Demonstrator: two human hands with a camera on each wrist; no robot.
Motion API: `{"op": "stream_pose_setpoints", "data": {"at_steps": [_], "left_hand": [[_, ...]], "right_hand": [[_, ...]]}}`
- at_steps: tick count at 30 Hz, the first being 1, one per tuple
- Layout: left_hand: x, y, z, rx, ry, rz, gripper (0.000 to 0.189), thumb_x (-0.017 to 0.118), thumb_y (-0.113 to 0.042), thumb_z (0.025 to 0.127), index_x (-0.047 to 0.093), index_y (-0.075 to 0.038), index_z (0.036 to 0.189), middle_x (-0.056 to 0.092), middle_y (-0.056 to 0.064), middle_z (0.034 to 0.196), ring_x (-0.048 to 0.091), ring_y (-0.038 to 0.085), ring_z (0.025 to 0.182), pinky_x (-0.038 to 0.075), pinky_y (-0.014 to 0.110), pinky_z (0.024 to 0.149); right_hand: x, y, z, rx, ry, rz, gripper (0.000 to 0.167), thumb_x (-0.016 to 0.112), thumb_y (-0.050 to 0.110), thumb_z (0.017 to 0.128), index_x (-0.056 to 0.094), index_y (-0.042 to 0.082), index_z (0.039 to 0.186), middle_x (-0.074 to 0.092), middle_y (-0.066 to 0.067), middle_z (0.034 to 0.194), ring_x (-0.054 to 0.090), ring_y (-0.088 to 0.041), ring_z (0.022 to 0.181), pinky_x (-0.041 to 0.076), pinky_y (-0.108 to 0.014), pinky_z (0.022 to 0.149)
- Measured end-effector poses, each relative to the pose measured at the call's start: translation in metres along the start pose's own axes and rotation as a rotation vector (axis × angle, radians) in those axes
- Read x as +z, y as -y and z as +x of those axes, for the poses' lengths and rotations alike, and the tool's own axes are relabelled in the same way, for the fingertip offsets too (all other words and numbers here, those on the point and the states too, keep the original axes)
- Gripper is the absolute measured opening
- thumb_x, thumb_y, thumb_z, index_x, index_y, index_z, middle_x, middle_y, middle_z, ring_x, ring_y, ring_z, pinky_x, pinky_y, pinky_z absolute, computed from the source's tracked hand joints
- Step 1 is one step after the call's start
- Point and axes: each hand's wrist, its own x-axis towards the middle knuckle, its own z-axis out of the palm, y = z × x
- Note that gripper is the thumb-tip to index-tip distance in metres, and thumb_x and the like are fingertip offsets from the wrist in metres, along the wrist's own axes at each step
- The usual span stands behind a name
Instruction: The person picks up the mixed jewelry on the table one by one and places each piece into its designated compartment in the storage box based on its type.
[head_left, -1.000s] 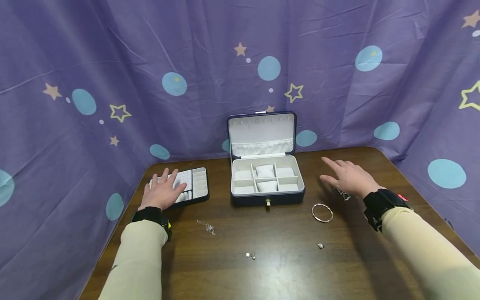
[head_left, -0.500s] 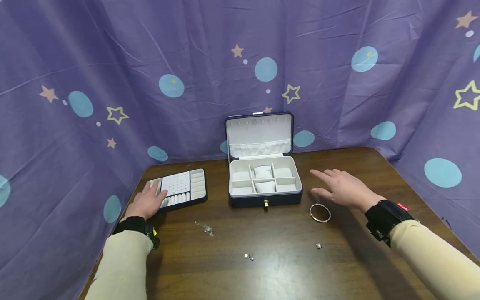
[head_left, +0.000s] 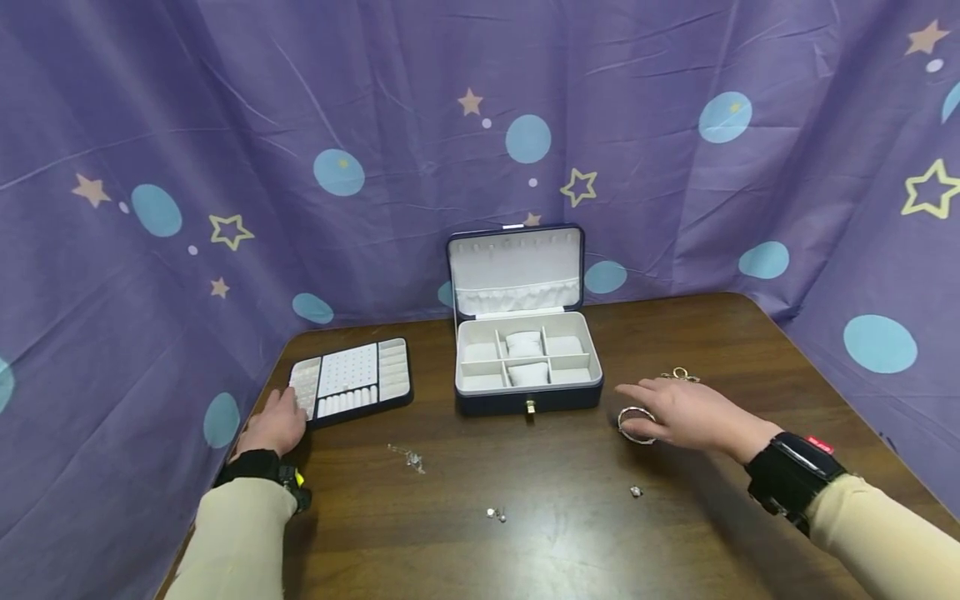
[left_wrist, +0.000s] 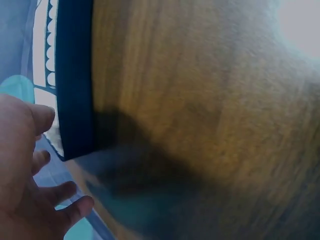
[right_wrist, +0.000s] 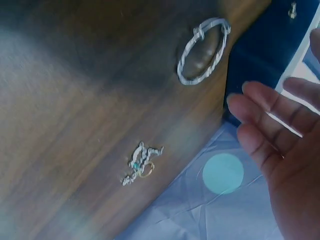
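My left hand [head_left: 272,426] is at the near left corner of a dark-blue jewelry tray [head_left: 348,368] with white lining. In the left wrist view its thumb [left_wrist: 42,117] lies over the tray's corner, the other fingers spread loosely beside it. Above a silvery twisted bangle [head_left: 621,423] hovers my right hand [head_left: 693,414], fingers extended and holding nothing. The right wrist view shows the bangle [right_wrist: 182,62] lying on the table, apart from the hand [right_wrist: 290,130]. Behind that hand lies a small cluster of jewelry [right_wrist: 139,164], with a gold ring among silvery pieces.
An open navy jewelry box [head_left: 528,400] with white compartments and two small cushions stands at the middle back. A silvery chain [head_left: 410,459], small earrings [head_left: 496,514] and a small stud-like piece [head_left: 636,492] lie on the wooden table [head_left: 420,558]. Purple curtains surround the back and sides.
My left hand has drawn back from over the tray to its near left corner. My right hand has moved nearer, over the bangle, uncovering the jewelry cluster behind it.
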Motion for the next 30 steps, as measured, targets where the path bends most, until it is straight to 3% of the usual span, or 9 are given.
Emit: {"op": "stream_pose_setpoints", "data": {"at_steps": [4,10,15,23,27,30], "left_hand": [[0.005,0.005,0.0,-0.03,-0.01,-0.031,0.06,0.029,-0.02,0.104,0.017,0.014,0.152,0.015,0.04,0.156,0.025,0.066,0.136,0.025,0.075,0.107],[0.011,0.009,0.007,-0.128,-0.03,-0.106,0.071,0.034,-0.023,0.099,0.011,0.018,0.152,0.026,0.045,0.15,0.031,0.067,0.129,0.027,0.073,0.105],[0.009,0.008,0.01,-0.07,-0.057,-0.1,0.068,0.043,-0.019,0.091,0.028,0.025,0.14,0.036,0.048,0.14,0.038,0.06,0.13,0.029,0.071,0.103],[0.008,0.009,0.005,-0.056,-0.013,-0.329,0.073,0.053,-0.015,0.089,0.024,0.022,0.145,0.035,0.046,0.142,0.043,0.054,0.125,0.036,0.061,0.107],[0.009,0.013,0.003,-0.073,0.006,-0.331,0.073,0.051,-0.014,0.089,0.023,0.024,0.145,0.032,0.047,0.142,0.039,0.055,0.127,0.035,0.062,0.109],[0.009,0.015,0.002,-0.088,0.014,-0.321,0.071,0.048,-0.012,0.089,0.024,0.026,0.143,0.035,0.047,0.139,0.044,0.053,0.119,0.043,0.059,0.101]], "right_hand": [[0.004,0.007,-0.008,-0.056,0.045,0.037,0.048,0.064,0.048,0.099,0.066,0.008,0.126,0.072,-0.001,0.108,0.07,-0.018,0.094,0.057,-0.042,0.078],[0.011,0.015,-0.019,-0.096,0.122,0.118,0.04,0.065,0.053,0.096,0.062,0.015,0.109,0.058,0.014,0.079,0.052,0.0,0.067,0.047,-0.031,0.058],[0.018,0.019,-0.025,-0.064,0.197,0.149,0.044,0.065,0.06,0.092,0.06,0.018,0.105,0.046,0.018,0.067,0.045,0.001,0.059,0.041,-0.03,0.053],[0.03,0.02,-0.031,-0.12,0.221,0.217,0.039,0.069,0.058,0.09,0.058,0.022,0.101,0.048,0.019,0.072,0.047,0.002,0.063,0.042,-0.029,0.054],[0.036,0.019,-0.032,-0.152,0.216,0.244,0.035,0.072,0.052,0.09,0.058,0.023,0.102,0.052,0.018,0.076,0.049,0.003,0.065,0.043,-0.028,0.053],[0.037,0.021,-0.033,-0.175,0.206,0.258,0.032,0.076,0.046,0.089,0.057,0.022,0.1,0.051,0.018,0.075,0.048,0.004,0.064,0.042,-0.026,0.052]]}}
